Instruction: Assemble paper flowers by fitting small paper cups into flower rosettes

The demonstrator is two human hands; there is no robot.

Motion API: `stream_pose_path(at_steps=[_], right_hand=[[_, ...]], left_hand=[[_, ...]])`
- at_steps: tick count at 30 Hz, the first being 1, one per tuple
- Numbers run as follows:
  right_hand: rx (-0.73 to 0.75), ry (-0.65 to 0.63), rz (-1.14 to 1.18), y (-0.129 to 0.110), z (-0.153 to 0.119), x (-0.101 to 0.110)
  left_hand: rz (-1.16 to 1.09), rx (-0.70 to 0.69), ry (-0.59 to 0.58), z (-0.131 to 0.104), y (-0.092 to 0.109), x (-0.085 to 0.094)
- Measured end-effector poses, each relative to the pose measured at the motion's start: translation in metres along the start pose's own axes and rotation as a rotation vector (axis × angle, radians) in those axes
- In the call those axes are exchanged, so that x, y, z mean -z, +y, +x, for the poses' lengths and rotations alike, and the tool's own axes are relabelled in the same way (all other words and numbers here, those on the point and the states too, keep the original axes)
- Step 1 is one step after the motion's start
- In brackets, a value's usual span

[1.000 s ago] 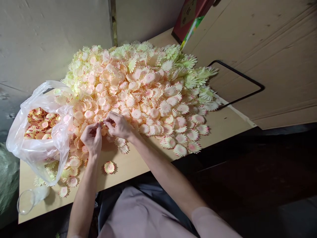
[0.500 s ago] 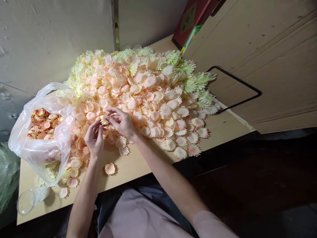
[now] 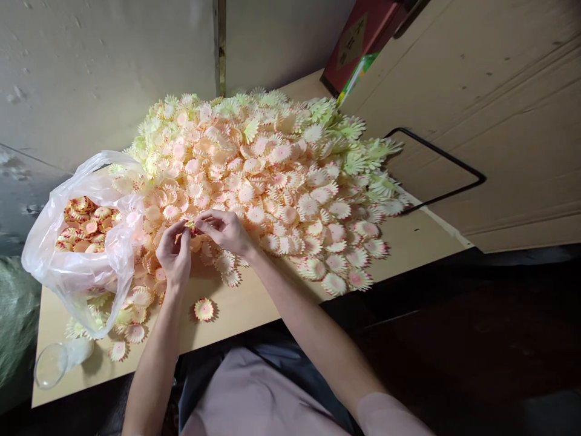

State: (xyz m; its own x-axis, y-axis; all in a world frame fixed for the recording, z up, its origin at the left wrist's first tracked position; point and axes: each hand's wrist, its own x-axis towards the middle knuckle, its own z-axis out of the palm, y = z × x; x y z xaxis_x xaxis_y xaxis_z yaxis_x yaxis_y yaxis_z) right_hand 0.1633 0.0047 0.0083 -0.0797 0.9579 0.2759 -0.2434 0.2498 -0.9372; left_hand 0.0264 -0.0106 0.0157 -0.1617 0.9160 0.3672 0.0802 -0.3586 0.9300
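Between my two hands is a small pale-yellow flower piece (image 3: 190, 225) with red edges, partly hidden by fingertips. My left hand (image 3: 175, 251) pinches its left side, and my right hand (image 3: 224, 230) holds it from the right with bent fingers. Behind them spreads a large heap of pink, cream and pale-green flower pieces (image 3: 272, 175). One single flower piece (image 3: 204, 309) lies face up on the table in front of my hands. To the left, a clear plastic bag (image 3: 84, 272) stands open with red-edged flower pieces (image 3: 86, 225) inside.
A clear cup (image 3: 51, 366) lies on the table's (image 3: 254, 303) front left corner. At the right is a large cardboard sheet (image 3: 512, 133) with a black wire frame (image 3: 440, 152). A red box (image 3: 363, 39) sits at the back.
The flower piece has turned in my fingers and shows less of its face. My right fingers have closed in nearer to my left hand. The whole view has shifted slightly.
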Motion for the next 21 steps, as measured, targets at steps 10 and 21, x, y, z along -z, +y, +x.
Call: stream_pose_path(at_steps=[10,21], right_hand=[[-0.031,-0.029,0.049,0.0016,0.0003,0.0009],[-0.056,-0.08,0.052,-0.0065,0.0013,0.0021]], left_hand=[[-0.058,-0.036,-0.003,0.0008,-0.0012,0.0024],[-0.081,-0.007,-0.053,0.0004,-0.003,0.0065]])
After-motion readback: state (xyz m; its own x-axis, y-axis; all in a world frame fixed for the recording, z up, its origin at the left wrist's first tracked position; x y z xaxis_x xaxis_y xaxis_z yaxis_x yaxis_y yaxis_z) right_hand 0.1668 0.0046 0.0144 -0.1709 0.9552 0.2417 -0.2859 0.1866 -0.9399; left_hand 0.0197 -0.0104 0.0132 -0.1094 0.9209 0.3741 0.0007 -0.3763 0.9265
